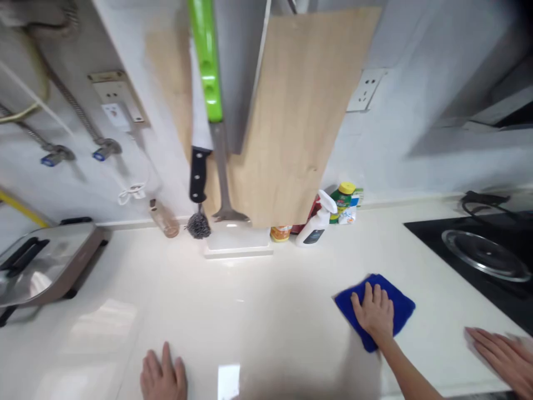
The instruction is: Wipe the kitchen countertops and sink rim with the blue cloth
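I see the right hand (373, 312) open and flat on a blue microfibre cloth (400, 305), palm pressing it against the white countertop (270, 311), while the left hand (163, 378) rests open, gripping nothing.

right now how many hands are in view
3. The left hand lies flat on the white counter, the right hand presses a blue cloth, a third hand, perhaps a co-worker's, is far right by the black hob. More could be hidden.

We're in a home kitchen: a hob (485, 255) is set into a pale counter (250, 300), with a knife (199, 175) and chopping board (283, 122) hanging on the tiled wall above, near a spray bottle (316, 222).
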{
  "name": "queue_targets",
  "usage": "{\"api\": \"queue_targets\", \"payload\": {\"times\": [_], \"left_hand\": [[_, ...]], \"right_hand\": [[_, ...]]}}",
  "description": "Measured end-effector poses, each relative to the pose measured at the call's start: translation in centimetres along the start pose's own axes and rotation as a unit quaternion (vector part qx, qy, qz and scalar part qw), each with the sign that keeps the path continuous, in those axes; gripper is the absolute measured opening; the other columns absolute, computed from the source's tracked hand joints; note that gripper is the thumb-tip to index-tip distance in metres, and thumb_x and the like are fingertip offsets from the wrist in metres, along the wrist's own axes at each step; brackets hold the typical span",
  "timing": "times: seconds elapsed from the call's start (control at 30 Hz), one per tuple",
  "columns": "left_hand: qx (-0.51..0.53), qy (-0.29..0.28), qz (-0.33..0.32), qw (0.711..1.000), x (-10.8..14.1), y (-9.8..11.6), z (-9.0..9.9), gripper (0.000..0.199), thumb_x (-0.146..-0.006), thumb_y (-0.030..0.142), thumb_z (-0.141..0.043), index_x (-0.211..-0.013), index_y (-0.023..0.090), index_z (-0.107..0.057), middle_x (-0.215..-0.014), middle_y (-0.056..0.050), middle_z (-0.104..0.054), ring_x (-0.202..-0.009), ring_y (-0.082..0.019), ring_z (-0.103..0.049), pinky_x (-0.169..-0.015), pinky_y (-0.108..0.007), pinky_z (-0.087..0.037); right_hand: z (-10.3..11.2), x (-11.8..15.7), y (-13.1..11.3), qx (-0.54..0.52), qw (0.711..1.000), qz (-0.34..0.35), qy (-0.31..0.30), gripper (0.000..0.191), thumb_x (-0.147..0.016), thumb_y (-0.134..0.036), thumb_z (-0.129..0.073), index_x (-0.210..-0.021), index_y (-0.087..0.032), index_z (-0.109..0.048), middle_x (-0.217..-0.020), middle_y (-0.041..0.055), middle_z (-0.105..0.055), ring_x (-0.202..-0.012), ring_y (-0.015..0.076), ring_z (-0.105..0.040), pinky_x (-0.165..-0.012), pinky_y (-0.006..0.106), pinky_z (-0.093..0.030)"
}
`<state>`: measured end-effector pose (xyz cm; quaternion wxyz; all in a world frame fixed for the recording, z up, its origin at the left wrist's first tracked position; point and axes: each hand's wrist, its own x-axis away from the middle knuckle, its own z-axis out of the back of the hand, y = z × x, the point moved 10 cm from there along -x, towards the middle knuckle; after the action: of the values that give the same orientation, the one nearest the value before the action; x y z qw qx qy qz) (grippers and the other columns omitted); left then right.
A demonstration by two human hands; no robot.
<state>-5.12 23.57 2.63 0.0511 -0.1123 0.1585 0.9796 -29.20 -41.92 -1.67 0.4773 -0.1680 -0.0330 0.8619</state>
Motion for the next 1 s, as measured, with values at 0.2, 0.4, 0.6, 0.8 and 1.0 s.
{"api": "queue_targets", "payload": {"times": [0.2, 0.4, 0.6, 0.8, 1.0], "left_hand": [[0.033, 0.031, -0.016, 0.999, 1.2, 0.7, 0.9, 0.056, -0.093, 0.032, -0.043, -0.141, 0.003, -0.048, -0.162, -0.031, -0.021, -0.152, -0.045, -0.013, -0.121, -0.067, -0.027], [0.090, -0.051, -0.118, 0.988, 5.2, -2.4, 2.4, 0.050, -0.096, 0.022, -0.038, -0.144, 0.014, -0.047, -0.159, -0.020, -0.038, -0.151, -0.031, -0.024, -0.123, -0.057, -0.032], [0.093, 0.050, 0.040, 0.994, 14.3, -17.9, 9.7, 0.048, -0.096, 0.024, -0.040, -0.142, 0.018, -0.047, -0.156, -0.015, -0.046, -0.150, -0.029, -0.031, -0.122, -0.060, -0.034], [0.067, 0.112, 0.244, 0.961, 26.1, -30.0, 15.6, 0.053, -0.096, 0.033, -0.039, -0.143, 0.012, -0.045, -0.155, -0.020, -0.044, -0.152, -0.030, -0.026, -0.123, -0.060, -0.032], [-0.022, 0.132, 0.365, 0.921, 38.1, -35.1, 19.1, 0.055, -0.095, 0.039, -0.034, -0.139, 0.012, -0.051, -0.152, -0.020, -0.049, -0.151, -0.034, -0.028, -0.121, -0.064, -0.030]], "right_hand": [[1.4, 10.7, -7.3, -0.037, 0.993, 0.098, 0.044, 0.087, -0.090, -0.060, -0.014, -0.149, 0.001, -0.033, -0.156, 0.0299, -0.030, -0.149, 0.0457, -0.020, -0.115, 0.067, -0.026], [1.9, 20.6, -18.8, -0.069, 0.975, 0.212, 0.017, 0.081, -0.092, -0.054, -0.019, -0.154, -0.002, -0.024, -0.158, 0.0292, -0.027, -0.150, 0.0469, -0.016, -0.113, 0.071, -0.026], [1.4, 28.3, -31.0, -0.077, 0.941, 0.328, -0.020, 0.079, -0.093, -0.050, -0.022, -0.152, 0.002, -0.025, -0.157, 0.0317, -0.026, -0.150, 0.0472, -0.014, -0.115, 0.069, -0.024], [0.3, 34.2, -43.8, -0.099, 0.908, 0.403, -0.066, 0.076, -0.094, -0.047, -0.022, -0.151, 0.004, -0.026, -0.159, 0.0317, -0.022, -0.150, 0.0468, -0.010, -0.116, 0.068, -0.021], [0.8, 42.3, -56.9, -0.140, 0.863, 0.479, -0.076, 0.074, -0.096, -0.045, -0.022, -0.148, 0.007, -0.030, -0.154, 0.0373, -0.027, -0.148, 0.0488, -0.014, -0.114, 0.069, -0.021]]}}
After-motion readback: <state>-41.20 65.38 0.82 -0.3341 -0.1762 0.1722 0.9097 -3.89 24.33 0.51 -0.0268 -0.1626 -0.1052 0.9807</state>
